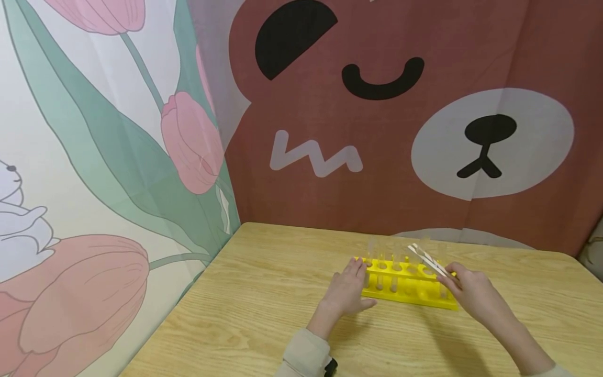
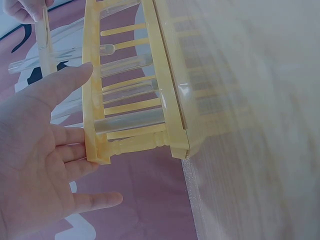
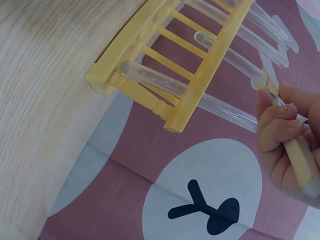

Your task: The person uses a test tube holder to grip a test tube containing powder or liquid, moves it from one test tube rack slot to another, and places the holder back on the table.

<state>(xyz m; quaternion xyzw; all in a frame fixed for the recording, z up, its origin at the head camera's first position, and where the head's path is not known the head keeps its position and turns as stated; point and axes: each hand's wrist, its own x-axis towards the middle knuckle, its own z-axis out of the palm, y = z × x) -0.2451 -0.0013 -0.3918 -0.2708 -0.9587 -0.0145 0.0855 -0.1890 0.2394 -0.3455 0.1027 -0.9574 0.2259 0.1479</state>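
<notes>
A yellow test tube rack stands on the wooden table, with several clear test tubes upright in it. At its left end my left hand touches the top bar with fairly straight fingers, thumb spread out in front. My right hand grips a wooden test tube clamp above the rack's right part. In the right wrist view, the clamp's tip meets one test tube, whose rounded bottom pokes just below the top bar. Another tube stands in the rack's end hole, reaching down to the base.
The wooden table extends around the rack on all sides. Behind it hangs a brown cloth printed with a bear face, and a tulip-patterned cloth covers the left side.
</notes>
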